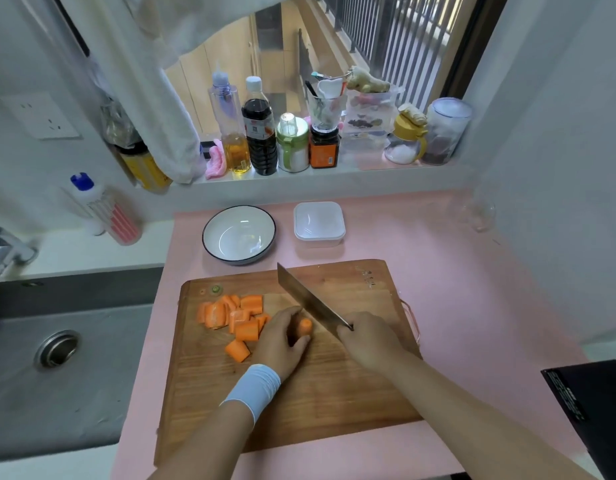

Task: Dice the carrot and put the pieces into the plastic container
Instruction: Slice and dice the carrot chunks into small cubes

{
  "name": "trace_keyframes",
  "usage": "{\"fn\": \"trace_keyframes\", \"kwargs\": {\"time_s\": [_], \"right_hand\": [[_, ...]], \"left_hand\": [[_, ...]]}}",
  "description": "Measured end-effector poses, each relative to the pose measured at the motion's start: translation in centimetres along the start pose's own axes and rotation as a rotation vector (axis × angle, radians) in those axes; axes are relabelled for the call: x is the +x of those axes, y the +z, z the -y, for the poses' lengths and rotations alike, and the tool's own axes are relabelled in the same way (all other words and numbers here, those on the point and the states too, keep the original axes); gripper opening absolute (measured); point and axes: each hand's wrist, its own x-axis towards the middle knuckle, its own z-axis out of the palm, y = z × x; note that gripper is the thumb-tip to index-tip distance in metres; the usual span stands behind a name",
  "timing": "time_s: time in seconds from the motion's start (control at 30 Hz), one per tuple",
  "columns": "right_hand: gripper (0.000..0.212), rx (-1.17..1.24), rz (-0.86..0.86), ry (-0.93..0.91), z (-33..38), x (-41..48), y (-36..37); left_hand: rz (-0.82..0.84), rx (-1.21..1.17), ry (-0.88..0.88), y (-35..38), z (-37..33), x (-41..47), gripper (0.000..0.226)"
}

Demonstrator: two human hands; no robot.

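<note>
At the centre of the frame a wooden cutting board [334, 393] lies on the pink desk [473, 289]. The left hand [282, 337], with a pale blue wristband [254, 386] behind it, curls its fingers around a short carrot stub [305, 326] and holds it down on the board. The right hand [365, 337] is closed around the handle of a cleaver [310, 299] (the handle itself is hidden in the fist); the blade slants toward the upper left, passing just beside the stub's far end. Left of the hands, a loose pile of chunky carrot pieces [234, 315] sits on the board, with one piece a little apart below it. Beyond the board's far edge stand a white bowl [239, 233] with a dark rim and, just to its right, the square plastic container [319, 221]. A steel sink [57, 348] fills the lower left.
</note>
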Motion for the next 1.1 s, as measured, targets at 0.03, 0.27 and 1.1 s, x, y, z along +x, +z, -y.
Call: {"fn": "trace_keyframes", "kwargs": {"time_s": [0.03,0.27,1.1], "right_hand": [[0.029,0.011,0.009,-0.013,0.0,-0.2,0.1],[0.027,0.007,-0.006,-0.06,0.5,-1.3,-0.2],[0.027,-0.243,-0.073,-0.181,2.8,-3.2,-1.7]], "left_hand": [[-0.035,0.02,0.045,-0.1,-0.1,-0.2,0.04],[-0.167,0.097,0.317,0.1,-0.6,-0.3,0.011],[-0.116,0.118,0.344,-0.4,-0.4,0.8,0.019]]}}
